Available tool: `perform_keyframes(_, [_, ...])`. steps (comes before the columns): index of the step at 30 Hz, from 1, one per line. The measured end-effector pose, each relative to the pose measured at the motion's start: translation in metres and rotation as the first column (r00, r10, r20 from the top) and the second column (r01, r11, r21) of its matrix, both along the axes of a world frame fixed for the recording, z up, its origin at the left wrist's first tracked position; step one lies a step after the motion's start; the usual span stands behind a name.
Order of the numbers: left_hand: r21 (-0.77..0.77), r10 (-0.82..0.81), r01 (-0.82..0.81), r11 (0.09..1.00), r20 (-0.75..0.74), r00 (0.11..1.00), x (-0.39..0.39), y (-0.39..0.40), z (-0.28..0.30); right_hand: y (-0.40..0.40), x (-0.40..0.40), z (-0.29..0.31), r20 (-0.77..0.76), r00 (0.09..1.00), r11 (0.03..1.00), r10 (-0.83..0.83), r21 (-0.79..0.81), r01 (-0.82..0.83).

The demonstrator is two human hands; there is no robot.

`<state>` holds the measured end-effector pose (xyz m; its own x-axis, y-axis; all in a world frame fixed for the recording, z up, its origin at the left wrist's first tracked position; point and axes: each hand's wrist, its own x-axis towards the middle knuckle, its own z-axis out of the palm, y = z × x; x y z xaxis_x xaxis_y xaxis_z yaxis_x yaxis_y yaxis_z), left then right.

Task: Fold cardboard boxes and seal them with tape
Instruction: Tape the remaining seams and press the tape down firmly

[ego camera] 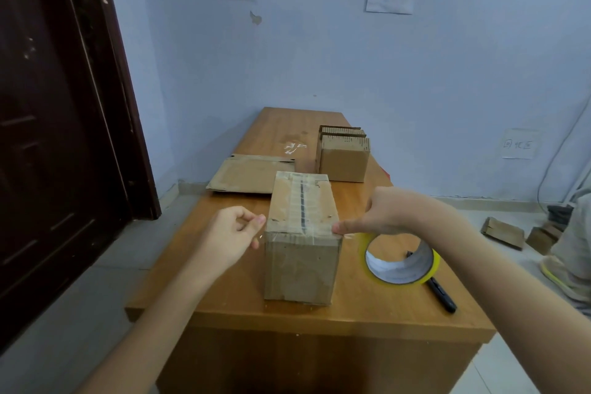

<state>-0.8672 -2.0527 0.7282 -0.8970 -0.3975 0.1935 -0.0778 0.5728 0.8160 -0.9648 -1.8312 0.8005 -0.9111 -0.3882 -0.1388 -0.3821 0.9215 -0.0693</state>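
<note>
A closed cardboard box (302, 246) stands upright in the middle of the wooden table (319, 317), with clear tape along its top seam. A strip of clear tape (300, 229) runs across the near top edge. My left hand (232, 235) is at the box's left near corner and pinches the strip's end between thumb and fingers. My right hand (388, 211) is at the right near corner with its fingers curled, its thumb holding the tape against the box. The yellow tape roll (399, 261) lies tilted on the table just under my right hand.
A black pen (443, 296) lies under the roll toward the table's right edge. Flattened cardboard (251, 176) lies at the left and another small box (343, 157) stands behind. Cardboard pieces (503, 232) lie on the floor at the right, near a seated person (572, 253). A dark door (57, 125) stands left.
</note>
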Motion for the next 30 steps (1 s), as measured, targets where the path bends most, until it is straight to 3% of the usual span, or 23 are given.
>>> perform_keyframes(7, [0.172, 0.024, -0.006, 0.985, -0.101, 0.995, 0.002, 0.016, -0.017, -0.009, -0.004, 0.006, 0.016, 1.0, 0.996, 0.009, 0.09, -0.011])
perform_keyframes(12, [0.188, 0.035, -0.012, 0.982, -0.12, 0.992, 0.001, 0.024, -0.021, -0.005, -0.003, 0.005, 0.119, 0.993, 0.999, 0.013, 0.05, -0.019])
perform_keyframes(17, [0.197, 0.028, -0.025, 0.98, -0.009, 1.0, 0.002, 0.023, -0.022, 0.0, -0.003, -0.002, 0.192, 0.981, 1.0, 0.004, -0.003, -0.003])
perform_keyframes(20, [0.111, -0.002, -0.008, 0.994, 0.092, 0.996, 0.003, 0.019, -0.028, 0.001, -0.002, -0.002, 0.185, 0.983, 0.999, -0.001, -0.05, 0.011])
perform_keyframes(23, [0.186, -0.044, 0.008, 0.982, 0.192, 0.98, 0.009, 0.017, -0.043, 0.002, -0.003, -0.003, 0.211, 0.977, 0.995, -0.016, -0.093, 0.036])
perform_keyframes(26, [0.261, 0.073, -0.076, 0.962, 0.021, 0.997, 0.021, 0.024, -0.04, -0.001, -0.003, -0.006, 0.247, 0.969, 0.993, -0.021, -0.105, 0.048])
perform_keyframes(28, [0.378, 0.053, 0.015, 0.926, -0.169, 0.984, 0.028, 0.038, -0.028, -0.005, -0.002, -0.007, 0.277, 0.961, 0.992, -0.024, -0.111, 0.057])
perform_keyframes(30, [0.432, -0.042, 0.147, 0.89, -0.243, 0.969, 0.032, 0.056, -0.024, -0.007, -0.003, -0.008, 0.313, 0.949, 0.989, -0.025, -0.133, 0.07])
